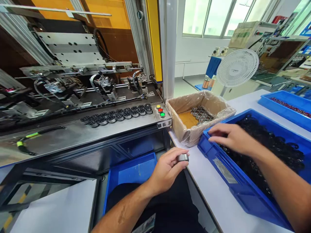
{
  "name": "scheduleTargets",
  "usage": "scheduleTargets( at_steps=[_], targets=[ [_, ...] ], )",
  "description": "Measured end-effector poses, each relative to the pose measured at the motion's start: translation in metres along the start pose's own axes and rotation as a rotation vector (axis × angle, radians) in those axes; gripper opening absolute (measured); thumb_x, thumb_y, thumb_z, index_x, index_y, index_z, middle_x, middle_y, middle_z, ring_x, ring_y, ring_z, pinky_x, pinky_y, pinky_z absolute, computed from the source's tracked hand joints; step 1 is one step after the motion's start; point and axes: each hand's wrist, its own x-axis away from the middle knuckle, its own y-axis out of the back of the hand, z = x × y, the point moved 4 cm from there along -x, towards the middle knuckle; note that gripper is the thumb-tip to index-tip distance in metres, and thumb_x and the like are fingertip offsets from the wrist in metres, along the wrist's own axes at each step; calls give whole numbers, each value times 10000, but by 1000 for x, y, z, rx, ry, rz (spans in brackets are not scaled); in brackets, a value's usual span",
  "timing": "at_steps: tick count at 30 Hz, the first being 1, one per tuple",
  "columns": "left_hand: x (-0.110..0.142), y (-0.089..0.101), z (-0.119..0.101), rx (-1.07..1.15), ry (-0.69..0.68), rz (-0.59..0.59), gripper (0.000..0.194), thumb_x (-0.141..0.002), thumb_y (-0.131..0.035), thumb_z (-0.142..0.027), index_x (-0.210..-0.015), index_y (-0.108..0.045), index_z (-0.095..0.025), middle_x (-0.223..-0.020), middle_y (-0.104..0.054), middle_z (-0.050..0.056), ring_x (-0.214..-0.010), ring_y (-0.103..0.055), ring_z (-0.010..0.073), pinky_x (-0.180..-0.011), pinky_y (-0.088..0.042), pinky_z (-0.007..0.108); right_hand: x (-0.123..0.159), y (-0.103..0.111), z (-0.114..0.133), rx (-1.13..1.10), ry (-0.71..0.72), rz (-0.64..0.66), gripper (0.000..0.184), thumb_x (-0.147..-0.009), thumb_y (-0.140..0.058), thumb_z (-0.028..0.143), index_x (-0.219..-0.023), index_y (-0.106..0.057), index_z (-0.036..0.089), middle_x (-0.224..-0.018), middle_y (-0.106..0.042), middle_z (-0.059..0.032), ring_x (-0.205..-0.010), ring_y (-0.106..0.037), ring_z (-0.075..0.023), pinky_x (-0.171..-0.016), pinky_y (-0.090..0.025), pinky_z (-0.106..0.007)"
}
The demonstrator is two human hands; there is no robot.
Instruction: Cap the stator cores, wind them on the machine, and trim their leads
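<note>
My left hand [167,168] pinches a short grey metal ring [183,157] between thumb and fingers, in front of the white table's edge. The ring's far side is hidden by the fingers. Over the near left corner of a blue bin [239,197] is my right hand [232,137], thumb and fingers apart, with nothing visible between them. Many black plastic ring-shaped parts [274,145] fill that bin. Beside it stands a cardboard box [198,132] lined with clear plastic, holding metal rings [202,115] grouped on its floor.
Black and metal ring assemblies [119,115] line the machine's steel ledge [107,129]. At its right end is a button box [161,113] with yellow, red and green buttons. A blue tray [136,171] lies below. A white fan [238,68] stands behind the table.
</note>
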Motion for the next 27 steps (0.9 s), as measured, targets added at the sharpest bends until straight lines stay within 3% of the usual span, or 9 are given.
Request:
scheduleTargets(
  at_steps=[3, 6, 9, 12, 17, 19, 21, 24, 27],
  targets=[
    [-10, 4, 12, 51, 176, -21, 404, -798, -732, -420, -1060, -705, -114, -888, -719, 85, -666, -660, 134, -572, -513, 229, 26, 4, -77, 153, -115, -73, 510, -973, -488, 543, -707, -625, 129, -587, -521, 34, -522, -560, -70, -530, -447, -197],
    [-15, 3, 15, 130, 204, -28, 443, -776, -735, -477, -1019, -695, -108, -911, -722, 99, -643, -645, 127, -554, -481, 224, 64, -17, -123, 261, -190, -116, 422, -1014, -458, 476, -868, -631, 120, -768, -582, 20, -658, -606, -83, -604, -485, -217],
    [-12, 2, 8, 159, 113, -38, 460, -727, -791, -452, -1040, -698, -127, -983, -699, 100, -723, -616, 121, -642, -484, 233, 87, -42, -140, 337, -220, -143, 328, -1018, -482, 416, -981, -637, 130, -886, -618, -7, -755, -629, -109, -650, -515, -240],
    [-5, 5, -5, -44, -54, -38, 453, -666, -857, -353, -1051, -725, -155, -1028, -644, 85, -832, -575, 139, -677, -461, 228, 89, -53, -147, 393, -203, -162, 289, -1002, -525, 406, -915, -628, 149, -784, -596, 15, -634, -576, -77, -564, -482, -200],
    [7, 11, -19, -319, -230, -9, 667, -749, -809, -391, -1337, -595, -161, -1012, -708, 79, -731, -542, 124, -643, -455, 240, 64, -27, -157, 419, -91, -215, 479, -932, -631, 444, -573, -491, 161, -425, -314, 118, -312, -224, -19, -342, -217, -168],
    [9, 13, -20, -298, -210, -22, 701, -740, -816, -411, -1348, -578, -154, -1052, -743, 84, -659, -543, 102, -630, -464, 237, 44, -10, -147, 407, -30, -224, 566, -872, -684, 430, -427, -434, 184, -342, -271, 97, -243, -181, -31, -317, -163, -209],
    [9, 15, -23, -276, -206, -22, 618, -740, -815, -416, -1272, -637, -154, -1133, -742, 106, -713, -614, 121, -670, -499, 244, 22, 5, -116, 401, 34, -224, 505, -826, -712, 396, -408, -517, 192, -362, -408, 25, -220, -290, -78, -308, -198, -256],
    [9, 14, -28, -248, -254, 2, 548, -761, -800, -399, -1235, -670, -156, -1233, -711, 131, -960, -683, 204, -818, -538, 279, 0, 12, -26, 320, 145, -234, 177, -861, -696, 353, -768, -714, 203, -778, -695, -76, -524, -646, -160, -457, -486, -289],
    [8, 12, -25, -179, -246, 29, 641, -763, -801, -376, -1334, -608, -158, -1268, -696, 140, -1007, -678, 211, -858, -535, 281, 3, 2, 74, 41, 338, -276, 55, -900, -637, 160, -949, -646, 184, -1055, -665, -113, -944, -687, -209, -801, -583, -318]
  ],
)
